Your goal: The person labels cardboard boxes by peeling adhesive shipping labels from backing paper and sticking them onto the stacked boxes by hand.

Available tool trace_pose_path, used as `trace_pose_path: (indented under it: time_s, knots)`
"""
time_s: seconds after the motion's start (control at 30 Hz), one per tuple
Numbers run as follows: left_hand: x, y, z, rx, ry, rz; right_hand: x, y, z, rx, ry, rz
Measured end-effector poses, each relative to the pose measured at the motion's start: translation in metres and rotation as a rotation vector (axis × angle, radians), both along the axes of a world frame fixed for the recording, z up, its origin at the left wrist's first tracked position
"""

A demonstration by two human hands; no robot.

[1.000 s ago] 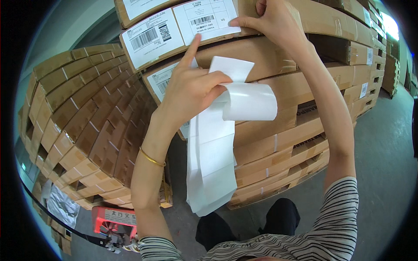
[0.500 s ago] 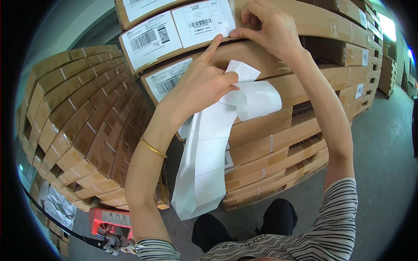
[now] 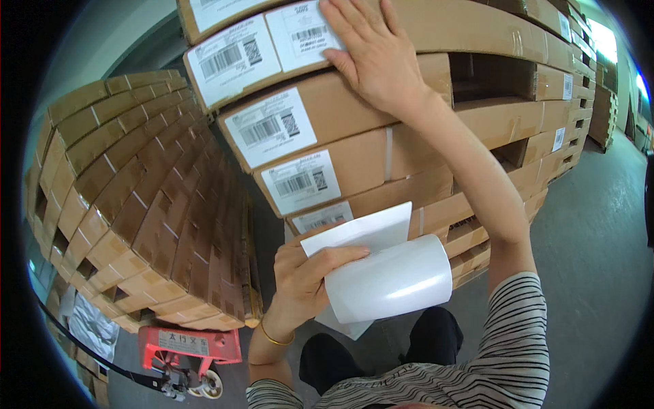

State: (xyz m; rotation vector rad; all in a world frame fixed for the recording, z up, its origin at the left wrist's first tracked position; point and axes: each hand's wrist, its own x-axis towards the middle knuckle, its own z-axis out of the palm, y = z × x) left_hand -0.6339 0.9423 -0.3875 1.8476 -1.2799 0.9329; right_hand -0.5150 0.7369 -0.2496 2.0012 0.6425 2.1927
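Observation:
My right hand [image 3: 381, 65] lies with its fingers stretched over the right end of a white label [image 3: 298, 35] on the end of a long cardboard box, palm down. Beside that label sits another white barcode label [image 3: 233, 60]. Lower and nearer my body, my left hand [image 3: 294, 281] is closed on a strip of white label backing paper [image 3: 394, 285], thumb on top. The strip curls over into a loop at its right and part of it hangs below the hand. Boxes underneath bear similar barcode labels [image 3: 271, 127].
Long flat cardboard boxes [image 3: 490, 31] are stacked in front of me, some with dark open slots [image 3: 492, 76]. At left stands another tall stack of boxes [image 3: 136, 184]. A red pallet truck [image 3: 191, 344] is on the floor at lower left. Grey floor [image 3: 579, 273] runs along the right.
My left hand has drawn down and nearer me with the backing strip, which now curls up closer to my body. My right hand has flattened from a pinch onto the label.

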Motion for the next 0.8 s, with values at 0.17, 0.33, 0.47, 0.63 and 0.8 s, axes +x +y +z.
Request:
trace_pose_path:
  time_s: [0.17,0.33,0.47,0.63,0.8]
  knots:
    - [-0.003,0.016,-0.046,-0.288,0.327,-0.082,-0.065,-0.004,-0.036,-0.125,0.567,0.849]
    - [-0.006,0.017,-0.066,-0.496,0.553,-0.182,-0.111,-0.009,-0.1,-0.367,0.938,0.955]
    - [-0.016,0.007,-0.069,-0.258,0.466,-0.047,-0.12,-0.016,-0.111,-0.129,0.89,0.962]
    - [-0.015,0.006,-0.108,-0.092,0.547,0.03,-0.14,-0.047,-0.12,0.071,1.178,1.236]
    - [-0.007,0.008,-0.104,-0.131,0.42,0.137,-0.12,-0.056,-0.164,0.058,1.416,1.476]
